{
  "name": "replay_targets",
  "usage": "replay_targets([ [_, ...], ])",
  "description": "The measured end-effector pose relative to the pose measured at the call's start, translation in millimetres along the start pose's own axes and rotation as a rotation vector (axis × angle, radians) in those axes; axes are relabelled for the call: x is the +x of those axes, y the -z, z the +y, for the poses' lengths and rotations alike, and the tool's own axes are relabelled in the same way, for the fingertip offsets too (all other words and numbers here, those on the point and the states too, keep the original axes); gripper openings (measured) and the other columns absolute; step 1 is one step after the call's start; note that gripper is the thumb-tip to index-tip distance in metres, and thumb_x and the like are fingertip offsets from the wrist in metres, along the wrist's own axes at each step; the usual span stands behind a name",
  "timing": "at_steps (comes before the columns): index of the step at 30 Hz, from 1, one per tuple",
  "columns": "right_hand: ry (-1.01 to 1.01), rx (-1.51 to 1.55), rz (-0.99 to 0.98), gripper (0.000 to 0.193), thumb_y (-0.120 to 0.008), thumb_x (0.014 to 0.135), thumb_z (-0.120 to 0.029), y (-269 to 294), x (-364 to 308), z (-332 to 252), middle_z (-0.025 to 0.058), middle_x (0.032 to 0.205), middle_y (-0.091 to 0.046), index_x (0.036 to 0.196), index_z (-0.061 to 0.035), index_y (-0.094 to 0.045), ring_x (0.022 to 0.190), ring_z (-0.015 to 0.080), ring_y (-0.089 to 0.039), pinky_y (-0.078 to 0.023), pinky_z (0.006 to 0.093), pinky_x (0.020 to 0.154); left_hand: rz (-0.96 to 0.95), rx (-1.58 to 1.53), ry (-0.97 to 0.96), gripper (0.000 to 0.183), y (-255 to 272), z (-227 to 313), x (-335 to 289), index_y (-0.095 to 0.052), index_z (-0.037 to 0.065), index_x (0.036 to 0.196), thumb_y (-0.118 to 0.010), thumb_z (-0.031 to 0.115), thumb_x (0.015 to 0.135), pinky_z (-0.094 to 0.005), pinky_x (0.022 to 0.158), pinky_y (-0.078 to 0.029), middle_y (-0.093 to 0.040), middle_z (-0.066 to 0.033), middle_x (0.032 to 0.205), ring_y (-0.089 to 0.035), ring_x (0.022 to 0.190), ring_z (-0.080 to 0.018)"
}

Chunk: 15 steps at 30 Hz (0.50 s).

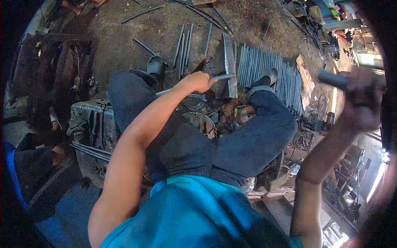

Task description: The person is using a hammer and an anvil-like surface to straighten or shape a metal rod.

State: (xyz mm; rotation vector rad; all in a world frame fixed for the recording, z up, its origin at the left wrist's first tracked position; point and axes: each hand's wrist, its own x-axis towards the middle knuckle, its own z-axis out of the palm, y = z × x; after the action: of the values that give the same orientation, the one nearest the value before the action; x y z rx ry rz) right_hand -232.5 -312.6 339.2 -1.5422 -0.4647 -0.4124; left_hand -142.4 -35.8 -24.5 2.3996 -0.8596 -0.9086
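Sitting here with my blue shirt [198, 211] filling the near end of the view and two knees spread in dark trousers [256, 132]. Right between my legs is a mess of scrap, including one round metal part [202, 122], so not much elbow room.

My left hand [198, 82] is closed in a fist round one metal rod [224, 77], whose end sits over the one long metal bar [230, 64] in front of me. Can't tell if they're touching. My right hand [366, 97] is up at the right side, gripping one thick grey tool [333, 79], too blurred to pick out each finger.

Left of my leg there's one big metal block [89, 128], with two thin rods [91, 151] poking across in front of it. My right shoe [271, 75] covers part of a long row of rods [285, 80], easily over twenty, too packed to count exactly.

Further out, a bunch of three or four rods [190, 45] lies left of the bar, with a single one [208, 39] between. Farthest off, one more loose rod [142, 14] lies on the dirt floor [111, 37].
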Motion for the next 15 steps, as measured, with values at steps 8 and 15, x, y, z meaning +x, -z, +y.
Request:
replay_targets([
  [8,-1.37,0.096,0.484,0.021,-0.067,0.083,-0.004,-84.3,-180.1,196.8,-0.0036,0.055,-0.042,0.083,-0.0085,-0.047,0.04,0.0061,-0.037,-0.03,0.0253,0.036,-0.024,0.097,-0.107,0.068,-8.5,-12.1,17.5,-0.07,-0.004,0.087,-0.037,0.055,0.098,-0.0513,0.081,-0.05,-0.067,-0.0273,0.092,-0.063,0.092,-0.0454],
  [15,-1.44,0.219,0.426,0.027,-0.07,0.082,-0.007,-104.1,-226.5,201.9,-0.0027,0.055,-0.042,0.077,-0.012,-0.044,0.039,0.008,-0.038,-0.031,0.0265,0.036,-0.095,-0.012,0.049,0.066,8.3,1.0,4.9,-0.068,-0.003,0.092,-0.038,0.055,0.097,-0.052,0.084,-0.048,-0.065,-0.0301,0.095,-0.062,0.095,-0.0475],
])
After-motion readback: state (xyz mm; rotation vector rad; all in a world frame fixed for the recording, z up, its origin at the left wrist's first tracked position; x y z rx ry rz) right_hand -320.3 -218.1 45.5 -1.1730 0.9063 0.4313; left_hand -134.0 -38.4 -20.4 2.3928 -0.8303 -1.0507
